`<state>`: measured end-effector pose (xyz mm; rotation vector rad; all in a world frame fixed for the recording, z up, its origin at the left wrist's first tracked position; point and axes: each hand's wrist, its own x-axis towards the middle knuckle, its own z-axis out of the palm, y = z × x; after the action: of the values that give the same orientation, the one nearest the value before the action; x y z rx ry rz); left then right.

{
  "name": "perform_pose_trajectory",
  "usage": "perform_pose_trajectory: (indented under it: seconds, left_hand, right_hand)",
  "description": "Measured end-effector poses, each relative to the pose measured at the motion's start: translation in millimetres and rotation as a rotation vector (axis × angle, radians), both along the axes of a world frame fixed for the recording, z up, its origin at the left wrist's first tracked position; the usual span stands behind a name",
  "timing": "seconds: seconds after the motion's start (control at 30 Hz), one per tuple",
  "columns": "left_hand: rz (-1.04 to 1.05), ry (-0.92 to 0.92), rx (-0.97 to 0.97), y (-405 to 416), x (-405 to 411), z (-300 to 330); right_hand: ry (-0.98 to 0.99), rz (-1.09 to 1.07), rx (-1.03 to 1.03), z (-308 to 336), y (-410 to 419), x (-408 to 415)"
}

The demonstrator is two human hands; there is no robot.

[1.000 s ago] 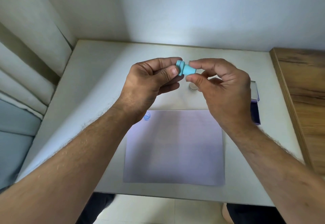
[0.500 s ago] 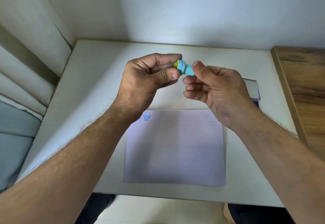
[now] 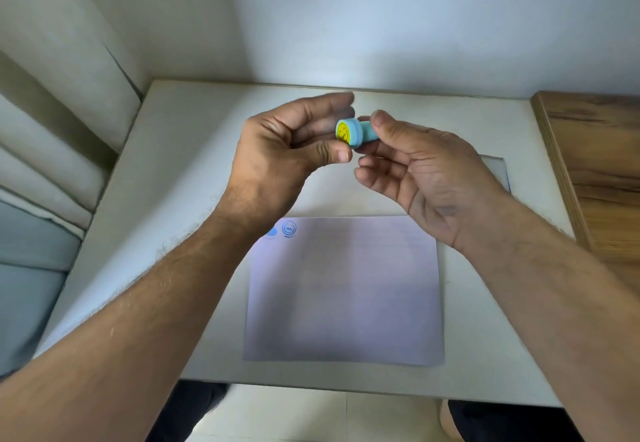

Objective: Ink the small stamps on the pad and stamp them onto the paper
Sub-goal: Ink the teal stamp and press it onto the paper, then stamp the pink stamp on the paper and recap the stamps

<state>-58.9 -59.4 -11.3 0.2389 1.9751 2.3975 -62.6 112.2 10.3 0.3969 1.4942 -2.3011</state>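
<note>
Above the table's far half, my right hand [image 3: 426, 178] pinches a small light-blue stamp [image 3: 358, 133] between thumb and fingers. The stamp's yellow smiley end faces left, toward me. My left hand [image 3: 298, 150] is close beside that end with its fingers spread and its thumb tip just below the rim, not gripping it. A pale sheet of paper [image 3: 346, 289] lies flat near the front edge and bears two blue round prints [image 3: 289, 228] at its top left corner. The ink pad [image 3: 495, 167] is mostly hidden behind my right hand; only its clear edge shows.
The white table [image 3: 180, 150] ends at a wall behind and a curtain on the left. A wooden surface [image 3: 595, 164] adjoins it on the right. My legs show below the front edge.
The stamp has turned so its yellow face shows. My left fingers have spread off it, and my right hand has rolled palm up while keeping hold.
</note>
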Motion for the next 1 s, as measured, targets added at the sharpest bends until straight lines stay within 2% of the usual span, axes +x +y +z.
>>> perform_pose_trajectory:
  seconds: [0.1,0.17,0.2,0.33,0.43,0.53,0.7,0.9,1.0]
  left_hand:
    - [0.051,-0.020,-0.060,-6,-3,2]
    - [0.102,-0.031,-0.063,-11,-6,2]
    - [0.136,-0.036,-0.058,-14,-7,2]
    - [0.254,-0.050,-0.086,-23,-9,-3]
    - [0.275,-0.074,-0.154,-25,-10,-8]
    - [0.298,-0.084,-0.216,-23,-10,-11]
    - [0.321,-0.087,-0.316,-21,-7,-12]
    - [0.384,-0.116,-0.396,-22,-8,-11]
    - [0.389,-0.132,-0.524,-23,-7,-15]
  right_hand:
    - [-0.026,-0.034,-0.006,-1,-3,-1]
    - [0.025,-0.037,0.112,-3,-2,-4]
    - [0.086,-0.029,0.250,-5,-1,-5]
    - [0.452,0.076,1.022,-25,-1,-3]
    - [0.612,0.141,1.286,-38,-4,4]
    - [0.731,0.129,1.390,-43,-8,6]
    - [0.948,0.054,1.444,-42,-15,13]
    - [0.935,0.044,1.417,-48,-16,12]
    - [0.830,0.106,1.417,-55,-12,8]
